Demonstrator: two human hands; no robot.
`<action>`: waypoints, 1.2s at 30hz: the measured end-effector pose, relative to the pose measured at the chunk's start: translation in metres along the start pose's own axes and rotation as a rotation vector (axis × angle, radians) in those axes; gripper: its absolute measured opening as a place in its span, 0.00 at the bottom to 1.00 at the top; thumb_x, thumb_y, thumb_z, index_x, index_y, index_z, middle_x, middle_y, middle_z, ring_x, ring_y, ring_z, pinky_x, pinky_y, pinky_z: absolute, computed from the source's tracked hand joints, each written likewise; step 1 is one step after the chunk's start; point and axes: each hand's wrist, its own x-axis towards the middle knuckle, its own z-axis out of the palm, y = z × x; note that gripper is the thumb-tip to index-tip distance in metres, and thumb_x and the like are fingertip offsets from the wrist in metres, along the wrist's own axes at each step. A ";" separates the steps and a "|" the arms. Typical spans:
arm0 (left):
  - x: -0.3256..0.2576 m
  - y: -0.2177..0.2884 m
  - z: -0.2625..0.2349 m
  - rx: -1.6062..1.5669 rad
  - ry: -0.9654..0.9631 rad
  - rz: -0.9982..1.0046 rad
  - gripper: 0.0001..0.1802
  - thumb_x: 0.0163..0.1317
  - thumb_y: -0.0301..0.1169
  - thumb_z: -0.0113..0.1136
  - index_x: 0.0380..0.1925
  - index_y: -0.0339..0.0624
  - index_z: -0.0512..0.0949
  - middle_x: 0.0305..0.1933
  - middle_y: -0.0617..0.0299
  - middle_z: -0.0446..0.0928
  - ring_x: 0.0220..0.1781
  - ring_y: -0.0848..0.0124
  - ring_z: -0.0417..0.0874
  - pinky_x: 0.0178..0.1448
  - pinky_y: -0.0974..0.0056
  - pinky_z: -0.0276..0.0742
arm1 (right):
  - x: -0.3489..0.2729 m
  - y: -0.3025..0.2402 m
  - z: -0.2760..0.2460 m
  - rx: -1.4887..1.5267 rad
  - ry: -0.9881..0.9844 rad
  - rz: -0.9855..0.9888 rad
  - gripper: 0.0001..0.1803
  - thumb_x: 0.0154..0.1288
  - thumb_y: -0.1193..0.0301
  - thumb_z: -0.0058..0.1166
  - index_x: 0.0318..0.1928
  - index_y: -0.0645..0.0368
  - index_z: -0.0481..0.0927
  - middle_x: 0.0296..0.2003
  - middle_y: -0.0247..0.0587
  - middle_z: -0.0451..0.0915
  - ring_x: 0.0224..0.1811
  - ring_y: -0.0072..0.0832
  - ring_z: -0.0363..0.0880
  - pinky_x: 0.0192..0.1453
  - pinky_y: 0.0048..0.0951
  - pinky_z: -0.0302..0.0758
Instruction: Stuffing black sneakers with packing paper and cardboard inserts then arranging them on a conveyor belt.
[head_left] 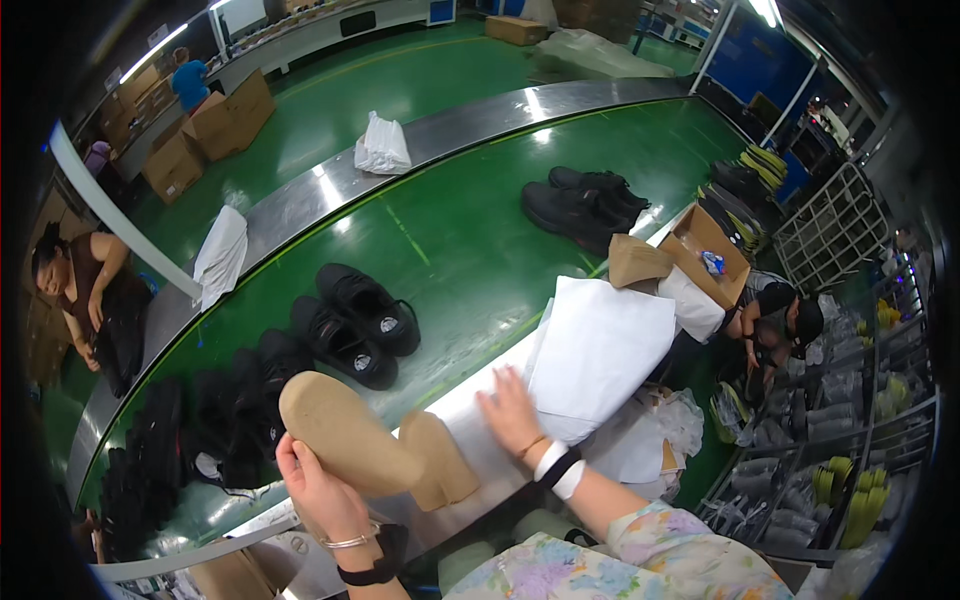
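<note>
My left hand (pixel 318 490) grips a tan cardboard shoe insert (pixel 352 440), long and foot-shaped with a blocky end at the right. My right hand (pixel 512 410) lies flat, fingers spread, on the lower edge of a stack of white tissue paper (pixel 600 345) on the steel rim of the conveyor. A pair of black sneakers (pixel 355 322) stands on the green belt just beyond my left hand. More black shoes (pixel 215 415) lie in a heap to the left of the insert.
The green conveyor belt (pixel 470 230) curves away with another black pair (pixel 583 205) farther along. White paper bundles (pixel 382 147) lie on the steel rim. An open cardboard box (pixel 706 250) stands right, above a crouching person (pixel 775 320). Another person (pixel 95 300) stands left. Wire racks (pixel 850 430) hold bagged items.
</note>
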 end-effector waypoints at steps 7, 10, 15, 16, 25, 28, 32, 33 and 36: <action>-0.051 -0.049 0.044 -0.124 -0.154 -0.322 0.10 0.68 0.31 0.44 0.39 0.36 0.71 0.38 0.61 0.75 0.42 0.74 0.76 0.49 0.69 0.71 | 0.026 0.116 -0.059 -0.543 -0.059 0.146 0.35 0.61 0.51 0.45 0.65 0.53 0.58 0.68 0.50 0.49 0.72 0.44 0.42 0.68 0.58 0.40; -0.070 -0.077 0.059 -0.116 -0.186 -0.457 0.09 0.68 0.30 0.45 0.36 0.36 0.73 0.37 0.62 0.76 0.40 0.76 0.76 0.48 0.70 0.71 | 0.022 0.128 -0.057 -0.591 0.007 0.079 0.31 0.63 0.54 0.43 0.64 0.50 0.61 0.68 0.48 0.51 0.71 0.41 0.44 0.68 0.57 0.41; -0.094 -0.130 0.081 -0.020 -0.293 -0.584 0.09 0.68 0.32 0.47 0.34 0.39 0.73 0.33 0.68 0.75 0.35 0.80 0.72 0.43 0.73 0.68 | 0.028 0.137 -0.067 -0.385 0.028 0.132 0.22 0.66 0.61 0.41 0.57 0.55 0.70 0.62 0.50 0.62 0.66 0.38 0.58 0.65 0.49 0.53; -0.098 -0.139 0.088 -0.024 -0.296 -0.581 0.09 0.68 0.32 0.47 0.34 0.39 0.73 0.33 0.68 0.75 0.35 0.80 0.72 0.43 0.73 0.68 | 0.033 0.144 -0.082 -0.386 0.033 0.130 0.22 0.66 0.61 0.41 0.57 0.55 0.70 0.62 0.50 0.62 0.66 0.38 0.58 0.65 0.49 0.53; -0.104 -0.201 0.113 -0.109 -0.342 -0.688 0.08 0.67 0.32 0.46 0.38 0.39 0.72 0.37 0.64 0.75 0.38 0.75 0.75 0.43 0.68 0.73 | -0.028 0.000 -0.189 0.318 -0.174 -0.167 0.19 0.68 0.67 0.40 0.54 0.67 0.70 0.52 0.57 0.72 0.56 0.46 0.69 0.60 0.37 0.64; -0.088 -0.234 0.088 -0.400 -0.454 -0.941 0.08 0.65 0.29 0.47 0.42 0.40 0.72 0.43 0.62 0.76 0.43 0.72 0.77 0.47 0.67 0.74 | -0.055 -0.034 -0.172 -0.049 -0.216 -0.401 0.20 0.66 0.67 0.42 0.57 0.60 0.70 0.56 0.56 0.68 0.59 0.52 0.65 0.60 0.42 0.64; -0.080 -0.223 0.084 -0.354 -0.541 -0.905 0.09 0.66 0.30 0.47 0.42 0.40 0.72 0.43 0.62 0.76 0.43 0.72 0.77 0.46 0.67 0.74 | -0.063 -0.054 -0.167 -0.122 -0.334 -0.435 0.21 0.65 0.62 0.45 0.57 0.53 0.71 0.55 0.55 0.68 0.59 0.51 0.65 0.56 0.45 0.67; -0.079 -0.221 0.081 -0.343 -0.557 -0.895 0.09 0.66 0.30 0.47 0.42 0.40 0.72 0.43 0.62 0.76 0.43 0.72 0.77 0.46 0.67 0.74 | -0.053 -0.047 -0.173 0.019 -0.489 -0.402 0.21 0.65 0.60 0.45 0.55 0.54 0.72 0.57 0.57 0.65 0.59 0.51 0.65 0.54 0.45 0.69; -0.073 -0.207 0.068 -0.306 -0.588 -0.846 0.09 0.66 0.30 0.47 0.42 0.40 0.72 0.43 0.62 0.76 0.42 0.72 0.77 0.46 0.67 0.74 | -0.009 -0.048 -0.197 -0.004 -0.492 -0.230 0.29 0.62 0.54 0.47 0.59 0.57 0.67 0.59 0.60 0.61 0.58 0.51 0.65 0.53 0.42 0.70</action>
